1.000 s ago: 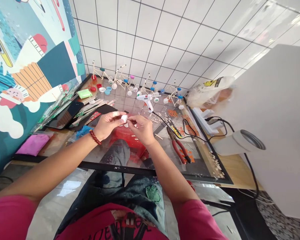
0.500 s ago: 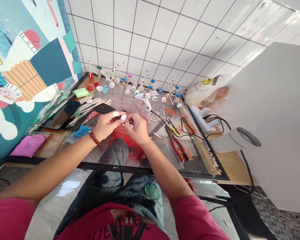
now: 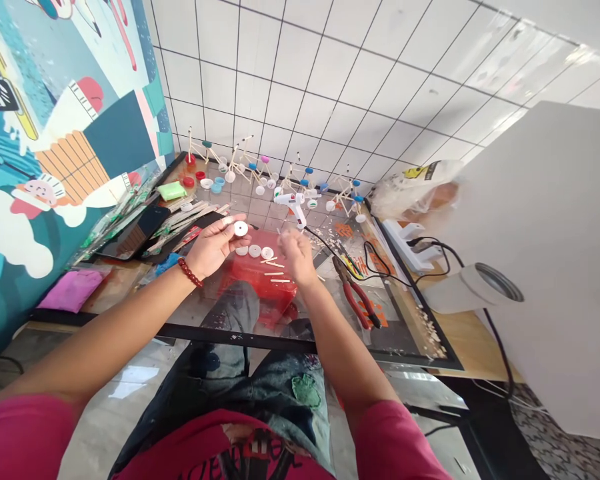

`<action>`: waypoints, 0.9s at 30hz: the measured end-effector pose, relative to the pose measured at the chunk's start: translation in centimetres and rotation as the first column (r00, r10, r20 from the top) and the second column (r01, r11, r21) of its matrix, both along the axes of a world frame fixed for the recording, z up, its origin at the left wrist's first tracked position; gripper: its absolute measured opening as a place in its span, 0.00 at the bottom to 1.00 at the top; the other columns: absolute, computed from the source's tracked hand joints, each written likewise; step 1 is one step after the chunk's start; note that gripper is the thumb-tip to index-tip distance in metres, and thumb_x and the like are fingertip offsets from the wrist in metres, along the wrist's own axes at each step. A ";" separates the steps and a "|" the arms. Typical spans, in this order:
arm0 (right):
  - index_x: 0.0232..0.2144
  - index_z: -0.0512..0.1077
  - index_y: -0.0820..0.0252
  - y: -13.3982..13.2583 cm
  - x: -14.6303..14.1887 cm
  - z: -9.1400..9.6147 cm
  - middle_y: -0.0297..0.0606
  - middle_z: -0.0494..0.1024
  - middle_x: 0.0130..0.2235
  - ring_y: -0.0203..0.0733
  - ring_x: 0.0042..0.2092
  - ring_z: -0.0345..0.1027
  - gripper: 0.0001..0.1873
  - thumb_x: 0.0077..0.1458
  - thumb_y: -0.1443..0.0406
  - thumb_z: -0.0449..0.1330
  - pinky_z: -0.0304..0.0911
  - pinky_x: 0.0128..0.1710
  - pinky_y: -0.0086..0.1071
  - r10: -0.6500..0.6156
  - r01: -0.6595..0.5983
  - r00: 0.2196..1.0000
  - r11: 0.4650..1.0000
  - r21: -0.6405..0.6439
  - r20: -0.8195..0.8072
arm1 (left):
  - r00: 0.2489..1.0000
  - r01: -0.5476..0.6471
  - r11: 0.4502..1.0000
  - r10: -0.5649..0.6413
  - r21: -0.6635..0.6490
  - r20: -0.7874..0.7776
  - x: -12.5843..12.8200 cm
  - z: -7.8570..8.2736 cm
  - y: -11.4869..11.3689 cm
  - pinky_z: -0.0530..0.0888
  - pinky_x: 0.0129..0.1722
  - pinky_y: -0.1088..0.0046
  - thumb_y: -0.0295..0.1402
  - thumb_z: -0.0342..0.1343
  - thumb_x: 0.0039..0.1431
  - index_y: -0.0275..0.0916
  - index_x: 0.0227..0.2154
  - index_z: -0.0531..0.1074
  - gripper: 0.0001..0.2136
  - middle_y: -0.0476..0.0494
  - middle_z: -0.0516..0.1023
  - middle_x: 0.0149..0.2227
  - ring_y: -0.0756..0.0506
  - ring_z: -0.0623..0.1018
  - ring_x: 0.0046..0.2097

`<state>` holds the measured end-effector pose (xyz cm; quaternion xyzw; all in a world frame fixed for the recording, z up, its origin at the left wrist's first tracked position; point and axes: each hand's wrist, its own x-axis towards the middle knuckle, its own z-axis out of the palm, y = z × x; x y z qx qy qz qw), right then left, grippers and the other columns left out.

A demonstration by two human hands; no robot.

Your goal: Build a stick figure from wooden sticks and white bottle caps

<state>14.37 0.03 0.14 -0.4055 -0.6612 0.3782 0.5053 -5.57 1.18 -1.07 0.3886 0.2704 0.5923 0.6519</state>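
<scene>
My left hand (image 3: 211, 248) is closed around the edge of a white bottle cap (image 3: 241, 229), its face turned up with a dark spot at the centre. My right hand (image 3: 298, 256) is smeared by motion, a short way to the right of the cap. Whether it holds anything I cannot make out. Between and below the hands, a white cap (image 3: 255, 251) lies in a row with others on the glass tabletop. Short wooden sticks (image 3: 274, 273) lie beside them. Beyond my right hand a white glue gun (image 3: 292, 204) stands on the table.
Several stick-and-cap models (image 3: 260, 173) line the wall. Red-handled pliers (image 3: 355, 293) lie to the right, near the glue gun's black cord. A phone (image 3: 134, 233), loose sticks (image 3: 190, 223) and a pink packet (image 3: 73, 290) are at the left. A power strip (image 3: 413, 247) sits at the right edge.
My hands have moved apart. The right hand has pulled away to the right, while the left keeps the cap, now showing its face. The row of caps and the sticks have come into view.
</scene>
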 end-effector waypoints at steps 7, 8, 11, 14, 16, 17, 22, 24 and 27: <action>0.37 0.78 0.61 -4.2 -3.5 0.8 0.37 0.80 0.34 0.35 0.30 0.69 0.19 0.51 0.53 0.69 0.66 0.33 0.29 0.744 -0.742 0.645 0.664 -0.091 0.177 | 1.000 0.001 1.000 0.000 0.004 -0.027 0.3 0.0 -0.5 0.78 0.42 0.69 0.34 0.69 0.50 0.37 0.41 0.81 0.14 0.41 0.84 0.39 0.47 0.82 0.37; 0.37 0.78 0.61 -4.0 -3.6 0.6 0.37 0.81 0.34 0.35 0.31 0.70 0.17 0.52 0.54 0.69 0.66 0.34 0.29 0.687 -0.689 0.705 0.722 -0.059 0.174 | 0.999 0.006 1.000 -0.006 -0.003 -0.032 0.3 0.1 -0.5 0.78 0.42 0.69 0.34 0.70 0.49 0.38 0.41 0.81 0.15 0.42 0.84 0.38 0.47 0.82 0.36; 0.36 0.79 0.59 -2.6 -3.1 -0.2 0.35 0.80 0.33 0.35 0.32 0.69 0.11 0.56 0.58 0.67 0.66 0.36 0.30 0.254 -0.262 0.962 0.962 0.083 0.097 | 0.997 0.016 1.000 -0.018 -0.017 -0.070 0.4 0.0 -0.5 0.77 0.38 0.71 0.36 0.73 0.45 0.38 0.40 0.82 0.18 0.42 0.84 0.37 0.47 0.81 0.35; 0.46 0.77 0.57 -1.0 -2.2 -0.8 0.33 0.77 0.31 0.35 0.29 0.66 0.16 0.55 0.60 0.67 0.65 0.33 0.29 -0.056 0.043 0.996 0.986 0.161 0.073 | 0.987 0.023 1.000 -0.021 0.016 -0.159 0.6 -0.2 -0.5 0.77 0.39 0.70 0.38 0.73 0.43 0.38 0.39 0.83 0.18 0.41 0.84 0.38 0.45 0.81 0.38; 0.49 0.77 0.57 -0.4 -1.6 -1.0 0.33 0.77 0.30 0.35 0.29 0.66 0.18 0.55 0.60 0.67 0.65 0.33 0.29 -0.067 0.037 0.988 0.978 0.206 0.141 | 0.971 0.051 0.997 -0.036 0.058 -0.235 0.7 -0.4 -0.6 0.76 0.44 0.69 0.39 0.73 0.45 0.38 0.39 0.83 0.17 0.41 0.84 0.39 0.45 0.81 0.41; 0.48 0.78 0.57 -0.2 -1.4 -1.0 0.34 0.78 0.31 0.35 0.30 0.67 0.17 0.56 0.60 0.66 0.65 0.34 0.29 -0.055 0.013 0.983 0.973 0.231 0.176 | 0.964 0.061 0.995 -0.039 0.076 -0.264 0.7 -0.5 -0.6 0.76 0.45 0.68 0.40 0.72 0.46 0.38 0.37 0.83 0.16 0.41 0.84 0.39 0.45 0.81 0.41; 0.47 0.79 0.59 -0.4 -1.1 -0.9 0.37 0.82 0.33 0.36 0.33 0.72 0.14 0.62 0.64 0.59 0.65 0.37 0.28 -0.007 -0.091 0.951 0.950 0.300 0.309 | 0.936 0.057 0.996 -0.027 0.075 -0.350 0.5 -0.8 -0.6 0.76 0.39 0.69 0.44 0.72 0.43 0.37 0.29 0.83 0.15 0.44 0.82 0.30 0.47 0.78 0.34; 0.46 0.79 0.59 -0.6 -1.3 -0.9 0.36 0.81 0.31 0.35 0.30 0.70 0.14 0.60 0.65 0.59 0.63 0.34 0.27 -0.053 -0.072 0.928 0.946 0.317 0.369 | 0.928 0.049 0.996 -0.019 0.070 -0.373 0.5 -0.8 -0.6 0.76 0.39 0.68 0.44 0.73 0.41 0.37 0.28 0.83 0.16 0.44 0.82 0.30 0.46 0.78 0.34; 0.41 0.80 0.59 -0.7 -1.8 -1.2 0.38 0.81 0.32 0.37 0.31 0.71 0.12 0.57 0.67 0.58 0.63 0.34 0.28 -0.168 -0.002 0.888 0.929 0.370 0.427 | 0.928 0.042 0.997 -0.017 0.060 -0.371 0.6 -0.7 -0.7 0.77 0.39 0.67 0.45 0.73 0.40 0.37 0.29 0.84 0.17 0.44 0.83 0.30 0.45 0.79 0.35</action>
